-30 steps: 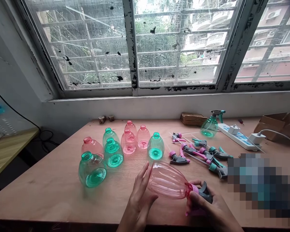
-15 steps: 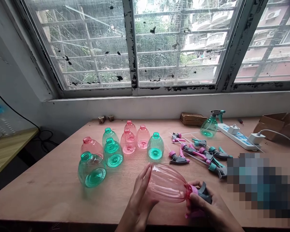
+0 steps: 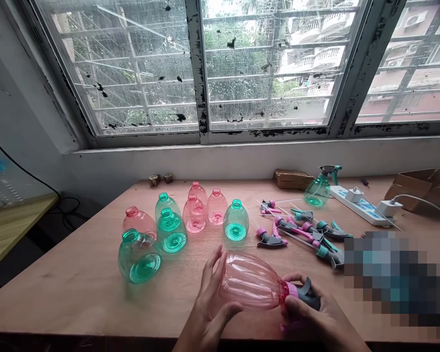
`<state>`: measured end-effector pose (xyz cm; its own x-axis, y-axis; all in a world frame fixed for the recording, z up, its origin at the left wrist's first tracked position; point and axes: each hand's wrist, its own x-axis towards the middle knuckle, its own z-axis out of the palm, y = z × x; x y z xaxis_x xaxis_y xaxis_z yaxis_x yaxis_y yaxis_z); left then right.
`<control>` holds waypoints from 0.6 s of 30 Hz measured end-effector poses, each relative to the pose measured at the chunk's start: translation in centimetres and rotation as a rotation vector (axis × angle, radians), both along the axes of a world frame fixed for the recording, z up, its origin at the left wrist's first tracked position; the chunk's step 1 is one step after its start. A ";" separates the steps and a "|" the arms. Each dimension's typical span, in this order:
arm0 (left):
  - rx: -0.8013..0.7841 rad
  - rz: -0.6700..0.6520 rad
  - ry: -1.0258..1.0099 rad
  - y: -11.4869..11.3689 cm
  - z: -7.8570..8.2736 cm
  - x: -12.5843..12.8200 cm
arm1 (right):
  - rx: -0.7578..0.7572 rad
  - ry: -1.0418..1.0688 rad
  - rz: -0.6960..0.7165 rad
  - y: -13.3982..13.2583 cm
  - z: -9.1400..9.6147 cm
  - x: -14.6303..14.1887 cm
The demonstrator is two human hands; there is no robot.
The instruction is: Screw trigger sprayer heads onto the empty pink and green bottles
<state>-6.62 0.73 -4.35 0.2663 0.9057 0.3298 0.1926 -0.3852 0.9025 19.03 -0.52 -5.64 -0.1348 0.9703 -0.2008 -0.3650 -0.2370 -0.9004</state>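
A pink ribbed spray bottle (image 3: 251,282) lies sideways in the air near the table's front edge, its neck pointing right. My left hand (image 3: 210,303) cups the base, fingers behind and thumb along the lower front side. At the neck, my right hand (image 3: 311,310) pinches the pink collar (image 3: 291,289) of a dark grey trigger head (image 3: 308,295). That head sits against the bottle's mouth; its pink trigger hangs low, partly hidden by the right hand. Several loose trigger heads with pink or green collars (image 3: 271,239) lie just beyond, their thin tubes sticking out.
Several open green bottles (image 3: 139,259) and pink bottles (image 3: 216,208) stand left of centre. A complete green spray bottle (image 3: 317,190) is at the back beside a power strip (image 3: 359,206). Cardboard boxes (image 3: 425,190) lie at the back right; the right front is pixelated.
My left hand has loosened around the base, its thumb and fingers spreading further apart. The bottle has shifted slightly left and down; my right hand stays at the collar.
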 end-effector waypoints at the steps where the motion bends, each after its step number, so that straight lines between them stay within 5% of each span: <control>1: -0.001 0.002 -0.006 -0.1 0.0 0.0 | 0.008 0.000 -0.005 0.0 0.0 0.0; 10: -0.195 -0.067 -0.281 0.2 -1.5 0.4 | 0.043 -0.048 0.035 -0.2 0.4 0.1; 18: -0.064 0.064 -0.038 0.1 -0.7 0.0 | 0.113 -0.030 0.093 0.7 0.7 0.9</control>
<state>-6.62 0.81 -5.06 0.1955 0.9401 0.2793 0.1803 -0.3144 0.9320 19.98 0.19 -4.99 -0.2205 0.9707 -0.0961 -0.3185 -0.1647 -0.9335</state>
